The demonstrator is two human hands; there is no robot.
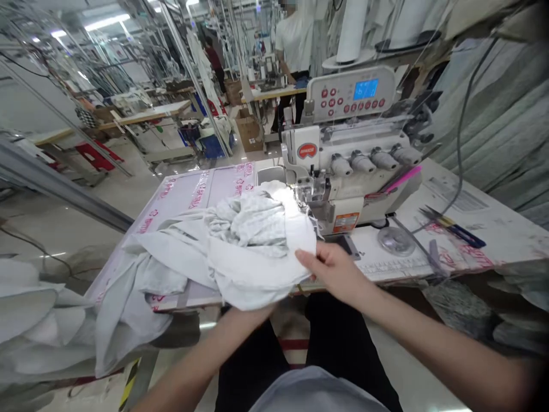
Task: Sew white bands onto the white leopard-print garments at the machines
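Observation:
A crumpled white cloth (223, 257) lies bunched on the sewing table (193, 197), its far end running up to the presser foot (306, 189) of a white overlock sewing machine (343, 154). My right hand (332, 272) rests on the cloth's near edge, fingers pinching it. Only my left forearm (206, 355) shows, reaching in under the cloth. The cloth hides my left hand. A long fold of the same cloth hangs off the table's left side.
To the right of the machine lie dark-handled scissors (452, 227), a pink marker (403, 178) and a round clear disc (397, 240). Grey fabric (43, 309) is heaped at the left, more hangs at the right, and a person in a white shirt (295, 46) stands beyond the machine.

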